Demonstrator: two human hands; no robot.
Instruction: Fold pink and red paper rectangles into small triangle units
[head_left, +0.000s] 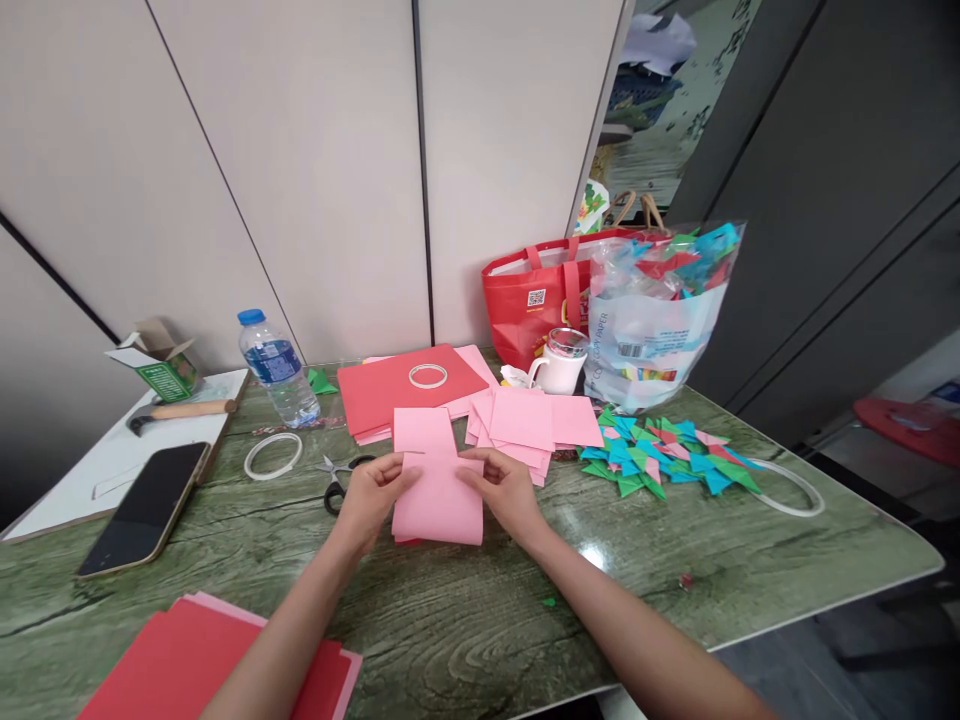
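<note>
Together, left hand [371, 499] and right hand [507, 488] pinch pink paper [439, 500]; forearms [300, 600] converge.

Soft light, tabletop [465, 630] glare, stretched edges

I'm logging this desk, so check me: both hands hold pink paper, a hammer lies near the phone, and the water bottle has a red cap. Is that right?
Not quite: the cap on the water bottle is blue, as the head view shows. Otherwise yes: the left hand and right hand hold pink paper, and a hammer lies near the phone.
</note>
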